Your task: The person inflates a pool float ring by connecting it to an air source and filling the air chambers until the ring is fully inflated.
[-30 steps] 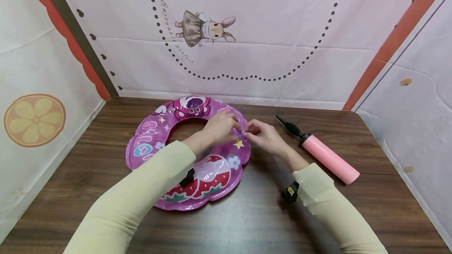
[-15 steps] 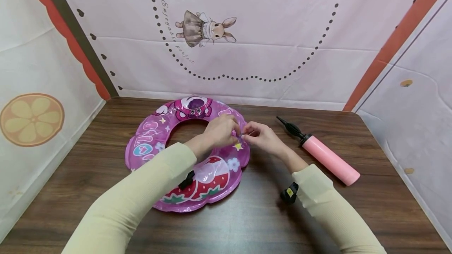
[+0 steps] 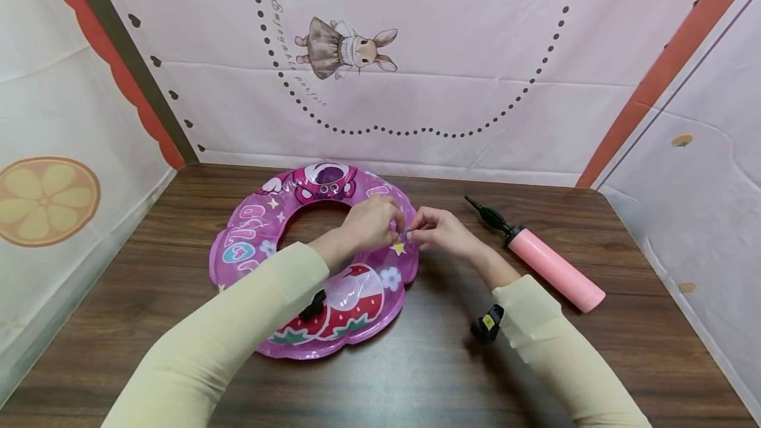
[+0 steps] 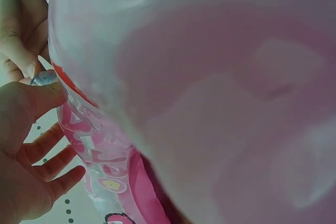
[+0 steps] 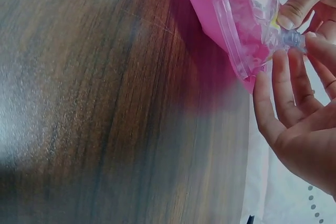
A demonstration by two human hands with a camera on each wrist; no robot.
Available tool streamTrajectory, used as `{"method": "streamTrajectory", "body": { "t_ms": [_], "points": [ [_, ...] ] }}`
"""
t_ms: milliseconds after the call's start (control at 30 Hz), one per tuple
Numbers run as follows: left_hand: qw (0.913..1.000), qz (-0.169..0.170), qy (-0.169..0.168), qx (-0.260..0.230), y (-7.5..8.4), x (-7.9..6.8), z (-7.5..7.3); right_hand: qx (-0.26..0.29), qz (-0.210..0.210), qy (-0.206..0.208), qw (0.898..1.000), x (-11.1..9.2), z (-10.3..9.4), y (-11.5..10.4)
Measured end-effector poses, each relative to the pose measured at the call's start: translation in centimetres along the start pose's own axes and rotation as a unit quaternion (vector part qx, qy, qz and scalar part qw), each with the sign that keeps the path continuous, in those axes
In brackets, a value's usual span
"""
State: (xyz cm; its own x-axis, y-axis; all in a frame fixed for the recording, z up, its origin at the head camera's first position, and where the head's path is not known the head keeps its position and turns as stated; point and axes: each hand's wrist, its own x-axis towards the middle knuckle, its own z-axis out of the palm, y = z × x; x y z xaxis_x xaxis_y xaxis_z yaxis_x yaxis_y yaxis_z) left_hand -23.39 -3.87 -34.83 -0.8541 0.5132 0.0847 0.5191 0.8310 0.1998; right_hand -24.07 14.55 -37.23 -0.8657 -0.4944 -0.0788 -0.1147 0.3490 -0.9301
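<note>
A purple-pink swim ring (image 3: 357, 296), puffed up and printed with strawberries and a bear, lies flat on the table. At its right side is a small clear air valve (image 5: 292, 39). My left hand (image 3: 374, 222) reaches across the ring and pinches the valve's base between thumb and fingers. From the right, my right hand (image 3: 441, 233) pinches the valve's outer end with its fingertips. In the right wrist view the right hand's other fingers (image 5: 286, 90) are spread beside the ring. The head view mostly hides the valve between both hands.
To the right a pink hand pump (image 3: 555, 268) with a black nozzle (image 3: 489, 214) lies slantwise on the dark wooden table (image 3: 440, 375). Printed cloth walls (image 3: 452, 38) stand behind the table and along both sides.
The swim ring has shifted slightly left and toward me. My right hand has moved a little left and down with the valve; my left hand stays nearly in place. The pump lies still.
</note>
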Motion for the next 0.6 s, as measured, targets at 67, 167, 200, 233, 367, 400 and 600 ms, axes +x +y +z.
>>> {"method": "streamTrajectory", "body": {
  "t_ms": [67, 167, 200, 233, 367, 400, 600],
  "points": [
    [1.0000, -0.001, 0.000, 0.000, -0.01, -0.02, 0.03, 0.018, 0.015, -0.009, 1.000, 0.00, -0.06, 0.01],
    [1.0000, -0.004, 0.001, 0.001, -0.02, -0.03, 0.05, 0.034, 0.035, -0.023, 0.999, -0.03, -0.17, -0.10],
    [1.0000, -0.005, 0.001, 0.002, -0.02, -0.03, 0.07, 0.040, 0.044, -0.027, 0.998, -0.02, -0.20, -0.13],
    [1.0000, -0.005, 0.001, 0.002, -0.02, -0.03, 0.09, 0.046, 0.052, -0.033, 0.997, -0.04, -0.26, -0.18],
    [1.0000, -0.005, 0.004, 0.005, 0.08, -0.06, 0.18, 0.070, 0.085, -0.055, 0.992, -0.07, -0.48, -0.30],
    [1.0000, -0.005, 0.005, 0.007, 0.10, -0.06, 0.19, 0.075, 0.092, -0.059, 0.991, -0.06, -0.53, -0.29],
    [0.9998, 0.001, 0.007, 0.019, 0.13, -0.04, 0.26, 0.082, 0.103, -0.074, 0.989, 0.02, -0.71, -0.22]
  ]
}}
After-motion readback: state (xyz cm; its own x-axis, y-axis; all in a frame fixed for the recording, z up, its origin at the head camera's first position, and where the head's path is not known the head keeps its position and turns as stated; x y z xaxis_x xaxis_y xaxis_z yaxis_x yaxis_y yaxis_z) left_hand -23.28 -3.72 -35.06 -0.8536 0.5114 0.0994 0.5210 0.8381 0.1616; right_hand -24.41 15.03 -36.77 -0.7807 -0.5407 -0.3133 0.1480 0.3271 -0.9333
